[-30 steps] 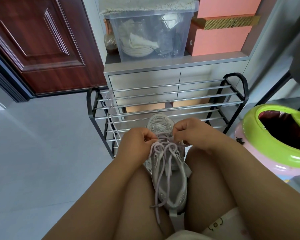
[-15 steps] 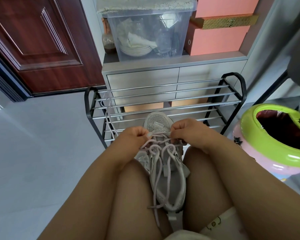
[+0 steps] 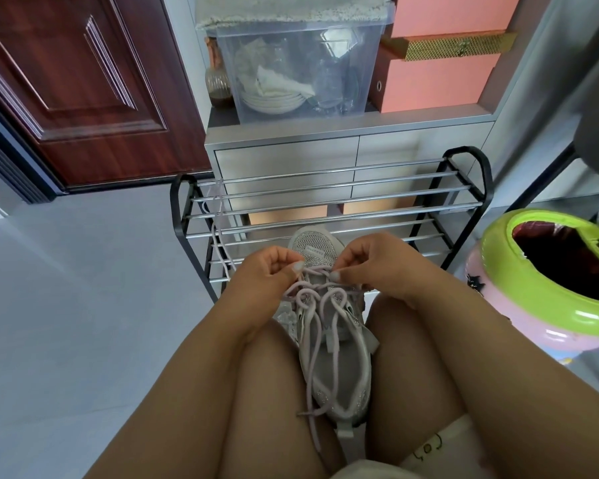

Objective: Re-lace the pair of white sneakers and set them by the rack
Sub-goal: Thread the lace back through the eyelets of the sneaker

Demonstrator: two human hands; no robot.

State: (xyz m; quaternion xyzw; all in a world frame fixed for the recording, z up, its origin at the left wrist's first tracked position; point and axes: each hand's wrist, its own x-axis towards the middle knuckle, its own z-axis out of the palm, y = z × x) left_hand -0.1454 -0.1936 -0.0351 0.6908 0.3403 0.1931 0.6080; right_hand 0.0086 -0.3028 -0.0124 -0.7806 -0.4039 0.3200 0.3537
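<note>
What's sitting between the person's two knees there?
In the head view, a white sneaker lies between the knees, toe toward the shoe rack. The left hand and right hand pinch its lace.

A pale grey-white mesh sneaker [image 3: 329, 344] lies wedged between the person's bare knees, toe pointing toward the black-framed chrome-bar shoe rack [image 3: 329, 198]. The left hand [image 3: 265, 276] and right hand [image 3: 367, 264] each pinch the pale lilac lace [image 3: 313, 271] over the sneaker's tongue, just in front of the rack. A second loose lilac lace [image 3: 217, 223] hangs through the rack's left bars.
</note>
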